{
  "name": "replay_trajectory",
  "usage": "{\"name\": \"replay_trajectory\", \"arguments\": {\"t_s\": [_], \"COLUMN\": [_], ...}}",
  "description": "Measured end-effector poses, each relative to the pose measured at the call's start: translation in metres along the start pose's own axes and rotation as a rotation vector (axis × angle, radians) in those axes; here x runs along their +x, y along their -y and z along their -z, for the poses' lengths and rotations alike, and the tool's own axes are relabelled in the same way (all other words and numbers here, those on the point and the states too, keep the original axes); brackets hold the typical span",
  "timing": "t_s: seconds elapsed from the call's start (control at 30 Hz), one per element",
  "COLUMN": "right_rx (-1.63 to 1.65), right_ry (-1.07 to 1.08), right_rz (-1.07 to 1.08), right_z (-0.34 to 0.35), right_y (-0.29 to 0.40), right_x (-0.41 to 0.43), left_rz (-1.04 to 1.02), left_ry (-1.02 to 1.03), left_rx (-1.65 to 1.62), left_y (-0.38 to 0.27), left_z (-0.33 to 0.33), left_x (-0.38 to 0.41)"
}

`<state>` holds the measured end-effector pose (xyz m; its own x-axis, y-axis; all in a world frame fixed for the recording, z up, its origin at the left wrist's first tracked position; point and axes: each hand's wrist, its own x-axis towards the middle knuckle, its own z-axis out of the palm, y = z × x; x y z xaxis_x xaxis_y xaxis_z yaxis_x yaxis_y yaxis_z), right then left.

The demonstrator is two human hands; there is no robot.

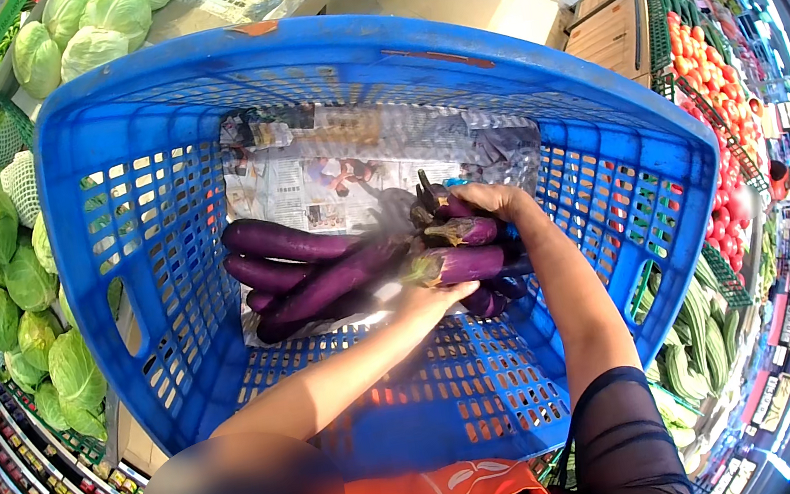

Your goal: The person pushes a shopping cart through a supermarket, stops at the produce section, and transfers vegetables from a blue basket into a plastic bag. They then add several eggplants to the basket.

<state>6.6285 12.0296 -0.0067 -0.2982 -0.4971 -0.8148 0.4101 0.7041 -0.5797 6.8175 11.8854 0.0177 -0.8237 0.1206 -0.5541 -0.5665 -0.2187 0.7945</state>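
A deep blue plastic crate with slotted walls stands before me, its bottom lined with newspaper. Long purple eggplants lie on the paper towards the left, and more are heaped at the right. My left hand is low among them, touching the underside of an eggplant near its green stem end; its fingers are partly hidden. My right hand curls over the top of the right-hand eggplants, beside their stems and a bit of blue material. Whether it grips one cannot be made out.
Cabbages fill a display along the left, with more at the upper left. Tomatoes and long green gourds are stacked on the right. A wooden cabinet stands beyond the crate's upper right rim.
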Motion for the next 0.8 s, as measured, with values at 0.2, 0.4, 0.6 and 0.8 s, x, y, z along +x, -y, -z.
{"name": "replay_trajectory", "arguments": {"t_s": [0.2,0.4,0.6,0.8], "right_rx": [0.061,0.274,0.487,0.680], "right_ry": [-0.160,-0.292,-0.523,-0.426], "right_rz": [-0.058,0.120,0.437,0.758], "right_z": [-0.001,0.004,-0.027,-0.045], "right_y": [-0.009,-0.007,0.061,0.116], "right_x": [0.001,-0.047,-0.138,-0.197], "left_rz": [0.124,-0.334,-0.853,-0.968], "left_ry": [0.166,-0.050,-0.042,0.107], "left_rx": [0.048,-0.188,0.048,-0.101], "left_y": [0.010,0.006,-0.080,-0.157], "left_z": [-0.015,-0.049,-0.038,-0.024], "left_x": [0.005,0.001,-0.024,-0.081]}}
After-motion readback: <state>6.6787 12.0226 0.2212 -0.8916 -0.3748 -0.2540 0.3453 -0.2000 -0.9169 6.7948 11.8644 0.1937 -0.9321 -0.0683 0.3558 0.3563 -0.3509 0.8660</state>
